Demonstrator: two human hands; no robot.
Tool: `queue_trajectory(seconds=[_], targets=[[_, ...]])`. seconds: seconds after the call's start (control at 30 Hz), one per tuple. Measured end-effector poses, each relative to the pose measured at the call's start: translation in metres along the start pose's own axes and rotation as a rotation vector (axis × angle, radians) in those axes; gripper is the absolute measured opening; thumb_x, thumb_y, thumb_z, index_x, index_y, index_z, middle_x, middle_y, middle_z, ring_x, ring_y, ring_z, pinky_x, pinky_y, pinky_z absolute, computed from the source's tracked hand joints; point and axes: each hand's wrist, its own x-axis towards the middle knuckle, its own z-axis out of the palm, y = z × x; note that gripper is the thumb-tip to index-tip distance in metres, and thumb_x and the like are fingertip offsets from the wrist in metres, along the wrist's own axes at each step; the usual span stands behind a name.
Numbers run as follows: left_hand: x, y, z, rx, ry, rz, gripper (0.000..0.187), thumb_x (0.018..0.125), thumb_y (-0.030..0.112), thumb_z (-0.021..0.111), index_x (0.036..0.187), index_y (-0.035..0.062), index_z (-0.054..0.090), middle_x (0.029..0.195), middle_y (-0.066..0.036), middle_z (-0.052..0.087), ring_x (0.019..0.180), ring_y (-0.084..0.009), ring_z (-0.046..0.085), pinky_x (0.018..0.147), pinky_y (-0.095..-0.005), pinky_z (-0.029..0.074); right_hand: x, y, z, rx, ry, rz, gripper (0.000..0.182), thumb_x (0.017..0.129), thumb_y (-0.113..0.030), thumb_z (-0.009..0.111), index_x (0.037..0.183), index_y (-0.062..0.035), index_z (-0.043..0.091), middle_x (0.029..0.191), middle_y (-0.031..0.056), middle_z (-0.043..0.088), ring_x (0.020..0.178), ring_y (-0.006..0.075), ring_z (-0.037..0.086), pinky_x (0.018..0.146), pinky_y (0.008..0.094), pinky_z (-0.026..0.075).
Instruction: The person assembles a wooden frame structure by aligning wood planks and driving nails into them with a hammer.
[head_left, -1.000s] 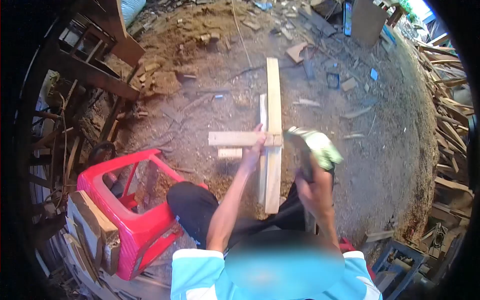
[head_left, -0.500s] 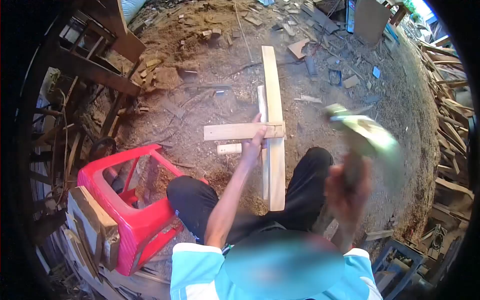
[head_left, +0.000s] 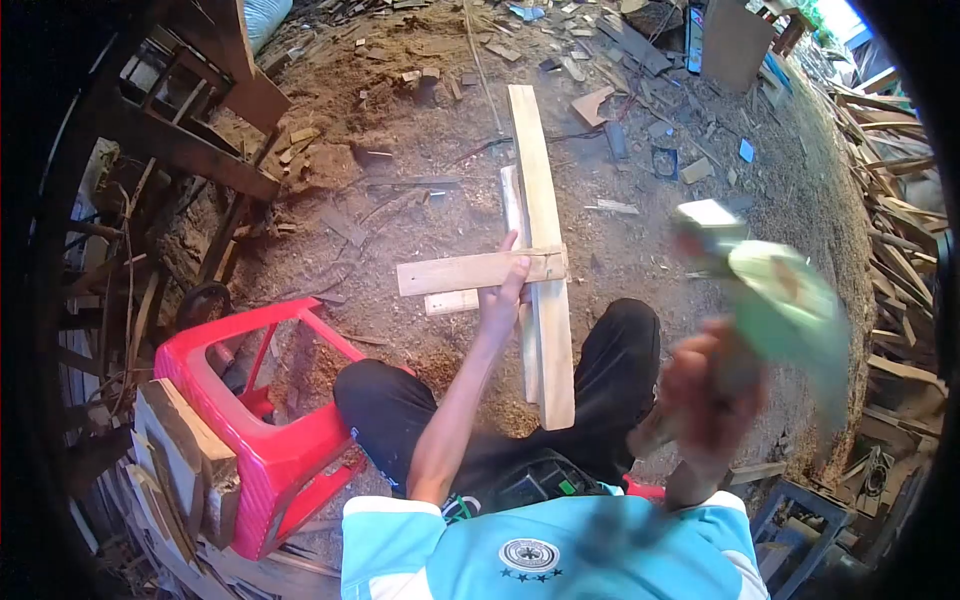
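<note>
My left hand (head_left: 502, 299) is closed on the wooden frame, its thumb on top of the short crosspiece (head_left: 455, 273). That crosspiece lies across the long upright board (head_left: 542, 190) and is joined to it near the middle. A second, shorter crosspiece (head_left: 452, 302) and another long strip (head_left: 514, 205) show beneath. On the right, my right hand (head_left: 712, 392) is raised and wrapped round the handle of a hammer, whose greenish metal head (head_left: 785, 300) is blurred by motion. The hammer is apart from the wood.
A red plastic frame (head_left: 260, 435) stands at the left, with wood offcuts (head_left: 185, 450) against it. Sawdust and scraps cover the ground. Stacked wood (head_left: 900, 240) lines the right edge, and a grey metal frame (head_left: 800, 520) sits at the lower right.
My right hand and the hammer have moved to the right. The wooden frame has tilted slightly, its far end shifting left. My head has moved from over the shirt front.
</note>
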Motion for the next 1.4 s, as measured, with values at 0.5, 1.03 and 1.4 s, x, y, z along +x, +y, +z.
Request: queue_trajectory(seconds=[0.5,1.03,1.4], targets=[[0.003,-0.008,-0.012,0.032,0.022,0.010,0.052,0.085,0.015,0.055,0.133,0.0059,0.036,0.100,-0.002,0.055,0.080,-0.0053,0.053,0.067,-0.0197,0.046,0.005,-0.019,-0.002,0.341,0.182,0.249,0.011,0.078,-0.002,0.053,0.088,-0.0038,0.049,0.059,0.0018,0.048,0.045,0.0097,0.042,0.042,0.0224,0.036],[0.005,0.002,-0.009,0.039,0.011,0.005,0.055,0.086,0.012,0.053,0.136,0.0072,0.031,0.099,-0.004,0.054,0.080,-0.0080,0.053,0.066,-0.0208,0.045,0.017,-0.031,0.021,0.407,0.347,0.180,0.020,0.080,0.001,0.055,0.098,0.0031,0.046,0.059,0.0051,0.044,0.051,0.0089,0.044,0.043,0.0241,0.036],[-0.005,0.008,-0.004,0.156,-0.007,0.146,0.054,0.088,0.013,0.050,0.137,0.0098,0.030,0.092,-0.001,0.054,0.074,-0.0057,0.048,0.063,-0.0184,0.041,0.012,-0.002,0.019,0.073,-0.059,0.240,0.034,0.081,-0.007,0.056,0.114,-0.0013,0.048,0.063,0.0106,0.054,0.057,0.0144,0.055,0.053,0.0279,0.043]])
